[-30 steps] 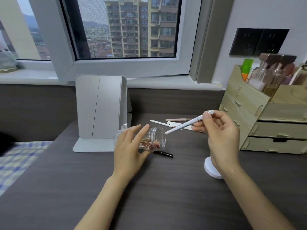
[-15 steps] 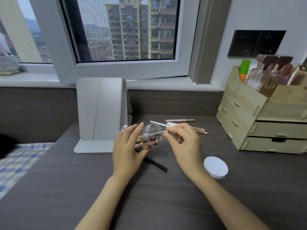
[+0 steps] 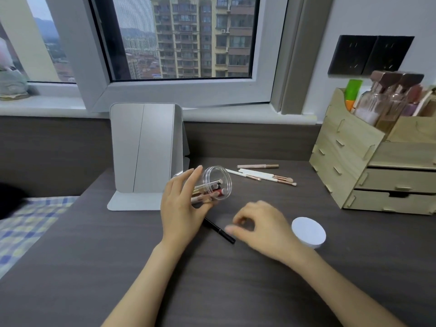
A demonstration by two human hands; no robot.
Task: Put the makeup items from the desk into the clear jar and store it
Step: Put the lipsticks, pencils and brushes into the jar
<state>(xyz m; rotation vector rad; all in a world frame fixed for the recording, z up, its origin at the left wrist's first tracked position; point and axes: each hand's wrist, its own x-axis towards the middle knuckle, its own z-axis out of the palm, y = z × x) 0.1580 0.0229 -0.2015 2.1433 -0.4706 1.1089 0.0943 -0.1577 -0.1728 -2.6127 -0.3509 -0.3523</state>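
Observation:
My left hand [image 3: 181, 206] grips the clear jar [image 3: 215, 182], tilted on its side with its mouth facing right; several makeup sticks and brushes lie inside. My right hand [image 3: 262, 226] hovers low over the desk, empty, thumb and forefinger curled close, its fingertips just right of a black eyeliner pen [image 3: 219, 230] lying on the desk. Behind the jar lie white-handled brushes [image 3: 262, 177] and a beige pencil [image 3: 257, 166]. The jar's white round lid [image 3: 309, 234] rests to the right of my right hand.
A folding grey mirror [image 3: 145, 152] stands behind the jar. A wooden drawer organiser [image 3: 368, 166] with bottles occupies the right back corner. The window sill runs along the back; a checked blanket [image 3: 26, 227] lies beyond the desk's left edge.
My right hand put the white pencil into the jar, let go, and dropped toward the black pen. The left hand keeps holding the jar.

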